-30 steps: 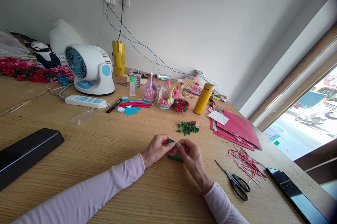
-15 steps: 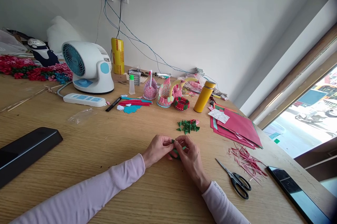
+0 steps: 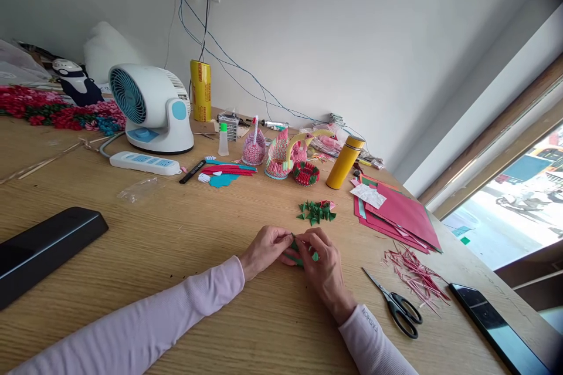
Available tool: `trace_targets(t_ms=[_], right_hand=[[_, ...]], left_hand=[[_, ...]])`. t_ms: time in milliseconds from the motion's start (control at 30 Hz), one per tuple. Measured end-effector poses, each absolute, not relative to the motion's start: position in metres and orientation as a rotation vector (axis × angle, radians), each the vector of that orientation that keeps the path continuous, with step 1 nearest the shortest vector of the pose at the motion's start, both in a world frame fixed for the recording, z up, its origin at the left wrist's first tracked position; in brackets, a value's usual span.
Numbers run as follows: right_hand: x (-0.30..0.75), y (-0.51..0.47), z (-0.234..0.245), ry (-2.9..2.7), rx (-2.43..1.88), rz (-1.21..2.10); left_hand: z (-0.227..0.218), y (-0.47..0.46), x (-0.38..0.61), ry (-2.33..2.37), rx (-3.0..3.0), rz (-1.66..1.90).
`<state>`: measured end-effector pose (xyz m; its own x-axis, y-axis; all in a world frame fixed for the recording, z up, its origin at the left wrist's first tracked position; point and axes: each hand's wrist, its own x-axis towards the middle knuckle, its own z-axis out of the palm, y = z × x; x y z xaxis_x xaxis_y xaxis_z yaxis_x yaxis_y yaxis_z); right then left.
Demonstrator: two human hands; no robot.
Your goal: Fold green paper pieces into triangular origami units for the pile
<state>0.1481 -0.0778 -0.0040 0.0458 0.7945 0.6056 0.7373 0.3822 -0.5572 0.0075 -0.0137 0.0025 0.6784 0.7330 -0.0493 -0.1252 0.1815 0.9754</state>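
My left hand (image 3: 265, 250) and my right hand (image 3: 324, 260) meet above the wooden table, fingertips pinched together. Between them is a small folded piece of green paper (image 3: 294, 242), gripped from both sides. More green paper (image 3: 299, 260) shows below the fingers, partly hidden by them. Just beyond my hands lies a heap of green folded paper triangles (image 3: 315, 212), with a bit of pink at its edge. Behind that heap stands a round ring of red and green folded paper (image 3: 306, 174).
Scissors (image 3: 396, 303), pink paper strips (image 3: 416, 275) and a phone (image 3: 497, 328) lie to the right. Red paper sheets (image 3: 407, 216) are behind them, near a yellow flask (image 3: 345, 162). Paper swans (image 3: 278, 158), a fan (image 3: 152, 108) and a power strip (image 3: 144, 162) stand farther back.
The camera view has shifted slightly. My fingers have moved a little on the green paper, my right hand turning slightly. Both hands stay together in nearly the same spot.
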Motion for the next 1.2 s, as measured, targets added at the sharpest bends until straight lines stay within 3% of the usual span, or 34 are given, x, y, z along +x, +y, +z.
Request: trace_targets(t_ms=[233, 800, 1200], right_hand=[[0.151, -0.079, -0.005, -1.817, -1.371, 0.038], [0.156, -0.072, -0.015, -1.344, -1.355, 0.620], [0.161, -0.073, -0.009, -1.432, -1.467, 0.680]], left_hand=[[0.006, -0.014, 0.007, 0.584, 1.128, 0.639], [0.001, -0.012, 0.006, 0.566, 1.200, 0.668], [0.000, -0.013, 0.009, 0.584, 1.246, 0.666]])
